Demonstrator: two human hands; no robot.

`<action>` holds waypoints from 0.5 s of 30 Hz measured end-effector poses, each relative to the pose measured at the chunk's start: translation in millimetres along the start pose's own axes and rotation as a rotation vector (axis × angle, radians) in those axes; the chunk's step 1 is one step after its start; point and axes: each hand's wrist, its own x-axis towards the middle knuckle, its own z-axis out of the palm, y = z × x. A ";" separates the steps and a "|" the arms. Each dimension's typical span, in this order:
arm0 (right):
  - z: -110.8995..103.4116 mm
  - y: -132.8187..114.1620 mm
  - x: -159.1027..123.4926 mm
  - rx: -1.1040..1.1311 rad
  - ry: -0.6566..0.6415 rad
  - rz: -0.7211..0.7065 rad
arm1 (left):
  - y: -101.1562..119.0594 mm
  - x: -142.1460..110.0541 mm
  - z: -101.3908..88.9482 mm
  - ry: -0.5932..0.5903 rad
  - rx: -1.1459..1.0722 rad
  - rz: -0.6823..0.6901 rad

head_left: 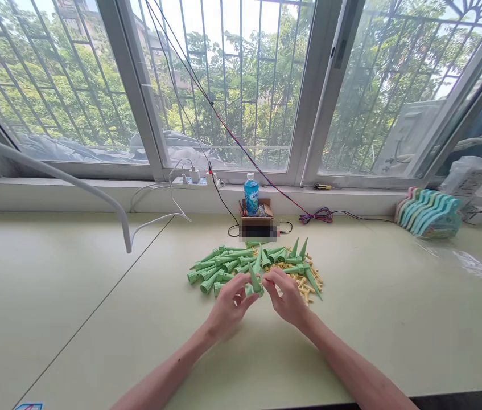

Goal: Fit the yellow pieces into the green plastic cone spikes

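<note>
My left hand (231, 299) is closed around the wide end of a green plastic cone-shaped spike (254, 280), its point tilted upward. Right beside it, my right hand (285, 295) has thumb and fingertips pinched together close to the spike; whatever is between them is too small or hidden to make out. Many green spikes (209, 272) with hollow collared ends lie heaped behind and left of my hands. Small yellow plastic pegs (307, 291) are scattered behind my right hand, with several green spikes on top of them, two pointing upright.
Behind the heap stands a small cardboard box (271, 208) with a blue bottle (251, 196) in it. A coiled cable (316, 215) lies near the sill. Pastel plastic hangers (431, 212) stand at the right. A white bent tube (108, 199) reaches in from the left. A power strip (185, 181) rests on the sill.
</note>
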 end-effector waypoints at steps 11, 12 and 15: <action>4.7 -0.2 -0.4 -0.029 0.056 0.045 | -4.0 0.3 4.0 0.048 0.110 0.073; 4.7 -0.7 0.0 -0.037 0.080 0.051 | -2.7 0.4 4.5 0.061 0.094 0.059; 3.3 -2.9 1.7 -0.053 0.157 0.065 | 0.7 1.1 5.1 0.105 -0.012 -0.032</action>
